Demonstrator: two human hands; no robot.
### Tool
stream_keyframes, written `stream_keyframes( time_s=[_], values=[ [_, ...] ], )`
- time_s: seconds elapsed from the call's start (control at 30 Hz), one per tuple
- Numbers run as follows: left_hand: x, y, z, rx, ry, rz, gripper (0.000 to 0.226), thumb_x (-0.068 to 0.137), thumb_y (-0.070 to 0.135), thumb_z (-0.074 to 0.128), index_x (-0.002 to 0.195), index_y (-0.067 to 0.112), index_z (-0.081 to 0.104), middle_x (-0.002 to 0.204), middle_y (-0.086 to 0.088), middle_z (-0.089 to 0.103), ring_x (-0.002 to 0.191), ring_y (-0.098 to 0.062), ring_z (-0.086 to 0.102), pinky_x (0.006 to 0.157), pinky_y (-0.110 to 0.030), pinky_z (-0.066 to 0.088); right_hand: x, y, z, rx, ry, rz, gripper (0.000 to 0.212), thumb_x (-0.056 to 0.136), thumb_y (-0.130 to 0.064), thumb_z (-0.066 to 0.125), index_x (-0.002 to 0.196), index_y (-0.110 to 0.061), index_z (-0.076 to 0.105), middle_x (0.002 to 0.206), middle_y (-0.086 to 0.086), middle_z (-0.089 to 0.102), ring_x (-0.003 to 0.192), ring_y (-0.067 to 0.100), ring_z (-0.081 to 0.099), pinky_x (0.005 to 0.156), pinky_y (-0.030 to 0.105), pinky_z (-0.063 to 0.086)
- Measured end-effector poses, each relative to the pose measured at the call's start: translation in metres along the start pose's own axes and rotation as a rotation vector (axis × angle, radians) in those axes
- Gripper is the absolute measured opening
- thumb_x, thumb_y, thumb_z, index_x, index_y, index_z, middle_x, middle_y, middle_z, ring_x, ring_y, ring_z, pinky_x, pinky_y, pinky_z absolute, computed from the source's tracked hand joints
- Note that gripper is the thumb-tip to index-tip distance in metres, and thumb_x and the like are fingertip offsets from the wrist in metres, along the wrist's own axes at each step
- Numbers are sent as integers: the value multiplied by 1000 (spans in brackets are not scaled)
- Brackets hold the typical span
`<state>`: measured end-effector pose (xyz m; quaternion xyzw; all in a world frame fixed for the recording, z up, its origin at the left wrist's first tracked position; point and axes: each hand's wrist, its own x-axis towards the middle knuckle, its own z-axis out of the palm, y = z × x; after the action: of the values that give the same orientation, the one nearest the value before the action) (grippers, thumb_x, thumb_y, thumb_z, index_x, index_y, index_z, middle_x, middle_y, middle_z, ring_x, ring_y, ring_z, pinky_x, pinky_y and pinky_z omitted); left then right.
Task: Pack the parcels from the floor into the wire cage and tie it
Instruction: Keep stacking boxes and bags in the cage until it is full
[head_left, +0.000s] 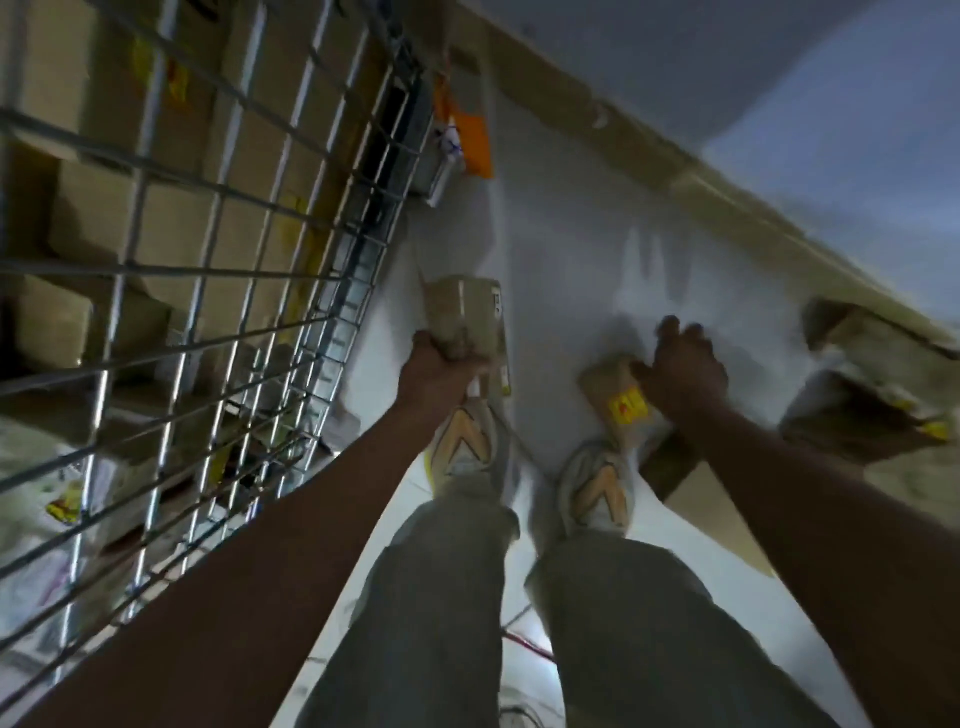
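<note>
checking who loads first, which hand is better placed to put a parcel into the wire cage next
Left. The left hand already grips a small parcel beside the wire cage; the right hand is farther away, only reaching a yellow-labelled parcel.

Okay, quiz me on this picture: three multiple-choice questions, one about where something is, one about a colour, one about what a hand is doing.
1. The wire cage stands on which side of the person?
A. left
B. right
C. behind

2. What colour is the sticker on the parcel under the right hand?
A. blue
B. yellow
C. green

3. The left hand is:
A. hanging idle
B. flat on the floor
C. holding a brown parcel

Answers: A, the cage fills the left of the view. B, yellow sticker on that parcel by the right hand. C, its grip wraps a brown parcel.
</note>
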<state>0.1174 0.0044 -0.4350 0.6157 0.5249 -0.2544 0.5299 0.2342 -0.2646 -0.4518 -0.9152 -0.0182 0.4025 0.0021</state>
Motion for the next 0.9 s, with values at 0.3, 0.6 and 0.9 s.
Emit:
stream_keyframes(
  time_s=[0.3, 0.6, 0.9],
  values=[
    [2, -72, 56, 41, -80, -13, 52, 86, 20, 82, 127, 12, 53, 104, 6, 66, 91, -10, 68, 59, -16, 56, -16, 40, 84, 392, 21, 189, 123, 64, -54, 84, 154, -18, 8, 135, 18, 46, 118, 44, 55, 91, 57, 52],
    [-119, -21, 23, -111, -200, -54, 48, 85, 23, 83, 127, 13, 60, 101, 1, 72, 77, -3, 70, 63, -18, 56, -132, -3, -6, 733, -104, 103, 88, 79, -83, 54, 146, -30, 35, 123, 4, 66, 103, 33, 69, 91, 53, 57],
    [-457, 90, -126, -598, -256, 159, 45, 93, 9, 74, 133, 11, 54, 118, -4, 71, 92, -8, 74, 68, -24, 60, -428, -48, -280, 1484, -458, 48, 48, 100, -46, 42, 106, -19, 80, 112, 11, 75, 97, 29, 72, 88, 43, 53]
  ],
)
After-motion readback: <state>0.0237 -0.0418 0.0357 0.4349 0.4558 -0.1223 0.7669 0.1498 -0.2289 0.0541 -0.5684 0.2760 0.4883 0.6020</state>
